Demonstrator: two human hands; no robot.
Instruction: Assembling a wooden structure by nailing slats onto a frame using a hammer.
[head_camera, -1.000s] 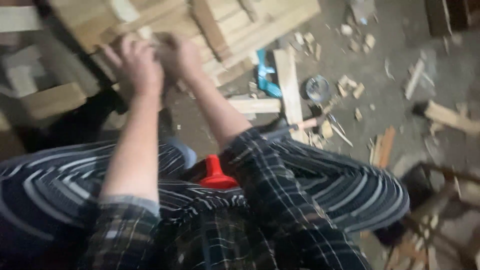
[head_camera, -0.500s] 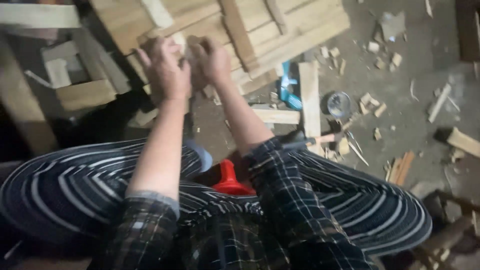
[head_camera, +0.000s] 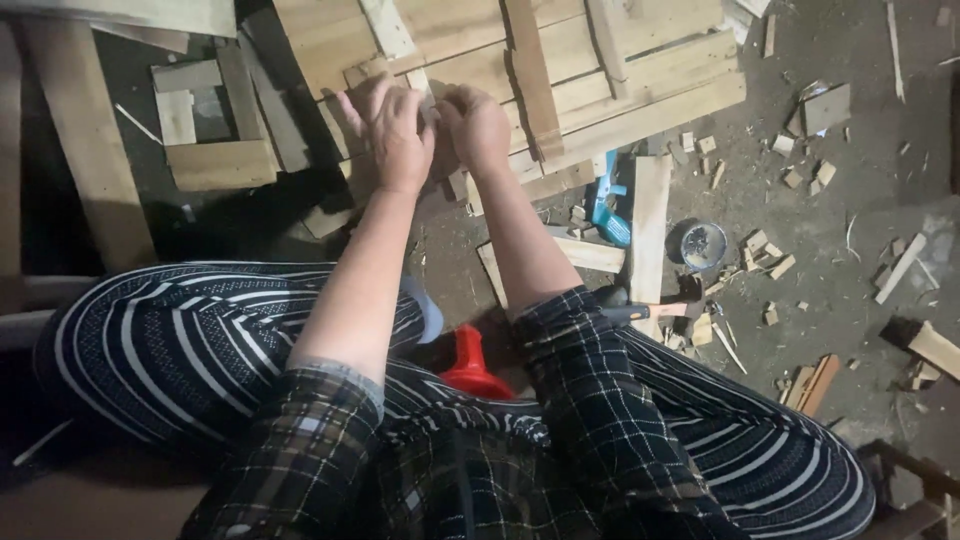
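On the floor ahead of the seated person lies a slatted wooden panel (head_camera: 560, 70), pale boards laid side by side with narrower battens nailed across them, its near edge running aslant toward the lower left. Both hands meet at that near edge. The left hand (head_camera: 392, 125) rests knuckles-up against the wood, fingers curled down over something small; the right hand (head_camera: 478, 128) is bunched just beside it, touching or almost touching it, its fingers also curled inward. What each grip holds is hidden by the hands themselves, so I cannot tell whether they pinch a small piece or simply press on the panel's edge.

Both forearms are bare, with plaid sleeves pushed up near the elbows, over striped trousers (head_camera: 180, 340). A red plastic object (head_camera: 472, 365) shows between the knees, its shape partly hidden.

To the right of the hands, a blue-handled tool (head_camera: 606, 205) lies on the dirt floor beside a loose plank (head_camera: 648, 225) that runs away from the person. Near it sits a small round metal tin (head_camera: 700, 243), and a hammer (head_camera: 655, 308) lies close to the right knee. Offcuts and chips of wood are scattered over the floor to the right. To the left, short board scraps (head_camera: 205, 130) lie beside a thick upright timber (head_camera: 90, 150).
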